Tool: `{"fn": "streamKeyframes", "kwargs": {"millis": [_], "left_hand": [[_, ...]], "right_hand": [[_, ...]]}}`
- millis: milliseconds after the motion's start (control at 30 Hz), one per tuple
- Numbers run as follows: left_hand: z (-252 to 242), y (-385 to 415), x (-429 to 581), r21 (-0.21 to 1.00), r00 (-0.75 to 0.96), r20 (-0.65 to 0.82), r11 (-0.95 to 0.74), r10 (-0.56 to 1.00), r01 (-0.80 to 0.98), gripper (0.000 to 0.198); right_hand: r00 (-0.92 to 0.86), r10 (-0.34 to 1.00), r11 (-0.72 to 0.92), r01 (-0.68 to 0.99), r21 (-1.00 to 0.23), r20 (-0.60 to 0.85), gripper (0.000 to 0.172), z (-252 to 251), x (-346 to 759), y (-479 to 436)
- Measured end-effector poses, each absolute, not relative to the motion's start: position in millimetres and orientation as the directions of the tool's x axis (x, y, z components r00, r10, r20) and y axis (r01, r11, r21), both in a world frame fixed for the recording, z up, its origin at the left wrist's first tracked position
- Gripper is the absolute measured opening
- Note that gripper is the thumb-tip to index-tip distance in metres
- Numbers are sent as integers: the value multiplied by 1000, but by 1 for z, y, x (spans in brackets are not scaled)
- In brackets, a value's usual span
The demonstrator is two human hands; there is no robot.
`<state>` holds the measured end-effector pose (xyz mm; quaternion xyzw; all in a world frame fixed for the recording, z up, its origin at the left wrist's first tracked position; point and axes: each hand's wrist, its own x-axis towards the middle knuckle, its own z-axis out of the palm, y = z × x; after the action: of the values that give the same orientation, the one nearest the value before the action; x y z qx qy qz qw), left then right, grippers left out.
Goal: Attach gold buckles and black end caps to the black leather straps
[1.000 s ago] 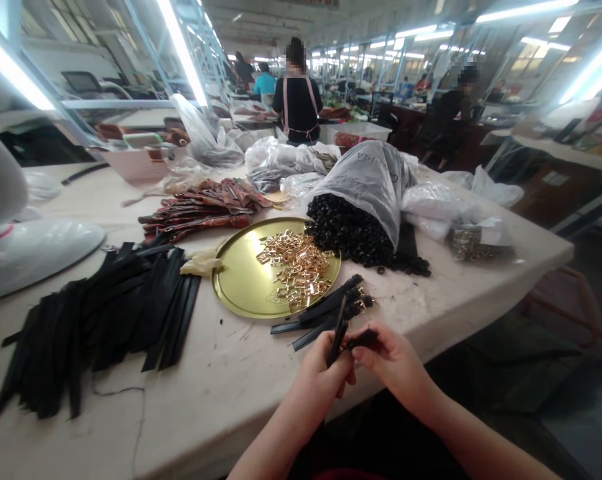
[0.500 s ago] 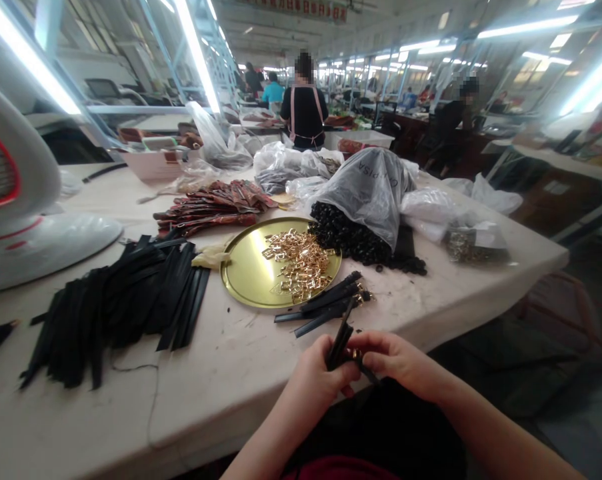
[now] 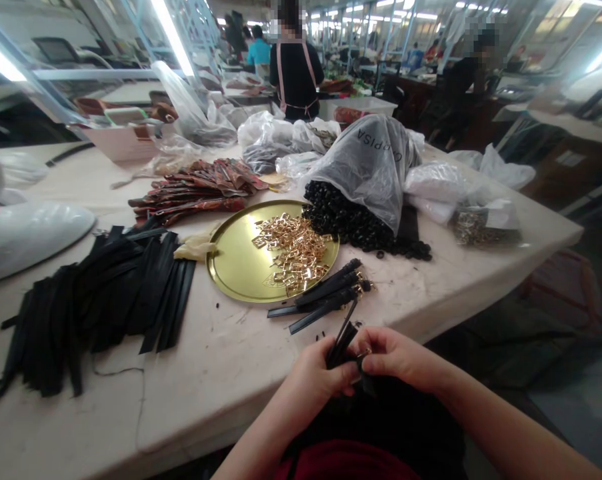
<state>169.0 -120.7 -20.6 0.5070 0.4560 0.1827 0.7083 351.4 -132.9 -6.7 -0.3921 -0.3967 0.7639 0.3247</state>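
Just off the near edge of the table [image 3: 221, 380], over the lap, the left hand [image 3: 318, 373] is closed around a black strap [image 3: 343, 337], with thumb and fingers pressed together on it so that its far end stands up and tilts toward the table. The right hand [image 3: 391, 353] meets it from the other side and pinches the lower end of the same strap with its fingertips; what exactly sits between these fingertips is too small to tell. It seems the one hand holds the strap steady so that the other can do fine work on its end. Just beyond the hands lies a small bundle of similar straps [image 3: 325, 297], their tips resting on the rim of a round golden tray [image 3: 235, 267]. The tray keeps a heap of gold buckles [image 3: 293, 250] together and within easy reach. Touching the tray on the right, black rings [image 3: 351, 223] spill from a grey plastic bag [image 3: 371, 163]. Well apart on the left lies a wide pile of plain black strips [image 3: 105, 300], and behind the tray some reddish straps [image 3: 195, 193]. Far behind, a person in a black top [image 3: 295, 73] stands at another table.
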Motion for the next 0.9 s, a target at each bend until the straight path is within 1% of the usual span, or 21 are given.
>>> {"fn": "streamKeyframes", "kwargs": {"millis": [100,133,200,300,367,467,533,600,633,667,733,800,900], "left_hand": [[-20,-116,165,867,515,-490,455,703,204,24],[-20,-114,165,867,517,-488,457,703,197,24],[-18,-112,165,872,516,-478,454,711,181,24],[-16,-107,167,874,505,-480,438,717,209,21],[-15,-104,168,866,494,-499,434,712,249,19],[-16,-100,166,857,490,-514,439,704,269,19],[-19,-99,164,855,489,-518,446,702,266,18],[-22,-99,163,848,483,-528,460,699,261,17],[-24,-99,163,847,482,-530,466,698,256,18],[-25,-99,163,849,486,-526,466,698,248,19],[-27,-100,164,862,498,-503,452,706,230,21],[-28,-102,165,873,506,-481,442,716,206,22],[-29,-104,165,868,525,-481,465,702,174,23]], "right_hand": [[-387,866,-387,-115,-915,-317,36,-9,355,-128],[-348,882,-357,-57,-932,-317,35,-10,355,-126],[-249,918,-289,116,-950,-310,32,-13,355,-124],[-67,970,-196,364,-911,-236,27,-16,350,-123],[-13,978,-183,425,-887,-208,25,-18,346,-123],[12,980,-185,409,-894,-197,16,-21,340,-123],[11,990,-131,424,-896,-139,16,-22,338,-123],[-26,997,-53,475,-878,-74,16,-22,337,-123],[-55,996,-33,490,-871,-68,14,-22,336,-123],[-84,992,-39,484,-874,-90,11,-21,336,-123],[-130,973,-122,412,-903,-190,9,-19,337,-124],[-159,944,-231,309,-923,-290,13,-19,339,-125],[-170,909,-347,198,-917,-381,17,-19,342,-126]]}}
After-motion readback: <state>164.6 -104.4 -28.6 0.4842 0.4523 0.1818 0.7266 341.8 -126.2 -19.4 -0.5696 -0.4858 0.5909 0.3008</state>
